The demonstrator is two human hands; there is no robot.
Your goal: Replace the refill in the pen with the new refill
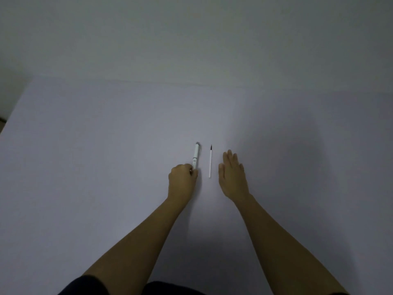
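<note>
A white pen point(196, 154) lies on the pale table, pointing away from me, with a grey cap end at the far tip. My left hand point(182, 179) is curled around the pen's near end. A thin white refill point(210, 162) with a dark tip lies parallel to the pen, just to its right. My right hand point(232, 174) rests flat on the table to the right of the refill, fingers spread, not touching it.
The pale table point(106, 167) stretches wide on all sides of the hands. A plain wall point(191, 39) rises behind the table's far edge. The table's left edge runs diagonally at far left.
</note>
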